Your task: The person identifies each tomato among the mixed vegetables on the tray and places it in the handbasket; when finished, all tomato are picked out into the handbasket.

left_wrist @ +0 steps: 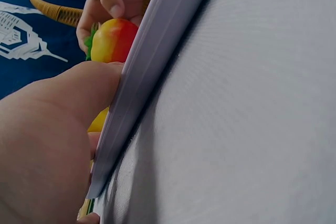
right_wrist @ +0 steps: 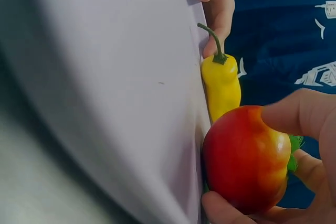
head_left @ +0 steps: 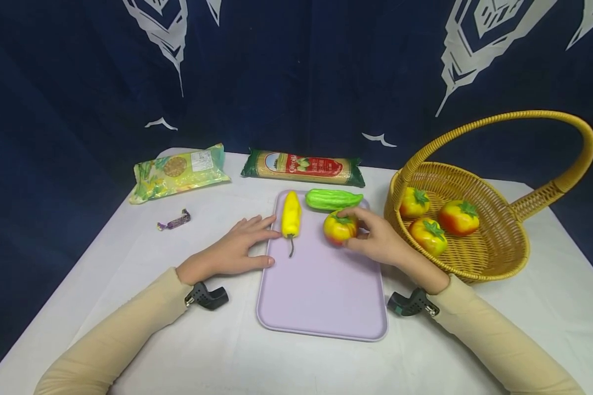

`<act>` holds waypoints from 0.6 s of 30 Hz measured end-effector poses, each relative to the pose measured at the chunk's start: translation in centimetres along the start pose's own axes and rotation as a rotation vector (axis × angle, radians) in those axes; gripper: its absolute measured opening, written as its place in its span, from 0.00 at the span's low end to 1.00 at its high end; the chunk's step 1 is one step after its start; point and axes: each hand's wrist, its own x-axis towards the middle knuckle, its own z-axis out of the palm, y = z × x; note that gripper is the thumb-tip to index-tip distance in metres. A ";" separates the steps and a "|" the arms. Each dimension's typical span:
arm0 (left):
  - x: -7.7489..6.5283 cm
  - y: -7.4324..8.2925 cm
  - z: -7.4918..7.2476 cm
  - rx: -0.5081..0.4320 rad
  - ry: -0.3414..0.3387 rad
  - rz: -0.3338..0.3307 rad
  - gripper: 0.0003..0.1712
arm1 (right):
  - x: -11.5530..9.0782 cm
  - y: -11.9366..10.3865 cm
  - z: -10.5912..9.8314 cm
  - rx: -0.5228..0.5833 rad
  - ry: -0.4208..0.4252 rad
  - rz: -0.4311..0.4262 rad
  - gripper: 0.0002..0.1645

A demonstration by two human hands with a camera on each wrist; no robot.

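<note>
My right hand [head_left: 379, 240] grips a red-and-yellow tomato [head_left: 337, 229] with a green leafy top, at the upper right of a lilac tray [head_left: 326, 296]. In the right wrist view thumb and fingers go round the tomato [right_wrist: 247, 161]. A yellow pepper [head_left: 291, 215] with a dark stem lies on the tray to the left, and a green ridged vegetable [head_left: 333, 199], perhaps a bitter melon, lies along the back. My left hand [head_left: 237, 247] rests with fingers spread at the tray's left edge, its thumb and fingertips touching the rim.
A wicker basket [head_left: 521, 258] with a tall handle stands right of the tray, holding three similar tomatoes [head_left: 458, 218]. Behind the tray lies a spaghetti packet [head_left: 302, 168]. A green-yellow food packet [head_left: 180, 173] and a purple wrapped candy [head_left: 175, 220] lie at the left.
</note>
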 end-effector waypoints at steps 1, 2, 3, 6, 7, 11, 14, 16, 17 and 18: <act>0.0 0.0 0.0 0.000 -0.001 0.000 0.34 | 0.0 0.0 0.0 -0.004 -0.001 0.002 0.30; 0.0 0.0 0.0 0.001 -0.002 -0.001 0.34 | 0.0 0.0 0.0 -0.010 0.000 0.003 0.31; 0.0 0.0 0.0 0.001 -0.003 -0.001 0.34 | 0.1 0.0 0.0 -0.016 0.000 0.004 0.31; 0.0 0.0 0.0 0.001 -0.002 -0.004 0.34 | 0.2 0.0 0.0 -0.038 0.001 0.005 0.32; 0.0 0.0 0.0 0.002 -0.002 -0.004 0.34 | 0.2 0.0 0.0 -0.044 0.001 0.005 0.31; 0.0 0.0 0.0 0.001 0.000 -0.001 0.34 | 0.2 0.1 0.1 -0.058 0.005 -0.005 0.30; 0.0 0.0 0.0 0.003 -0.001 0.000 0.34 | 0.1 0.1 0.1 -0.070 0.009 -0.022 0.30; 0.0 0.0 0.0 0.004 -0.003 -0.001 0.34 | 0.1 0.1 0.2 -0.075 0.011 -0.032 0.30; 0.0 -0.1 0.0 0.004 -0.003 -0.001 0.34 | 0.1 0.1 0.2 -0.078 0.013 -0.035 0.30; 0.0 -0.1 0.1 0.005 -0.004 -0.002 0.34 | 0.1 0.1 0.2 -0.080 0.014 -0.036 0.30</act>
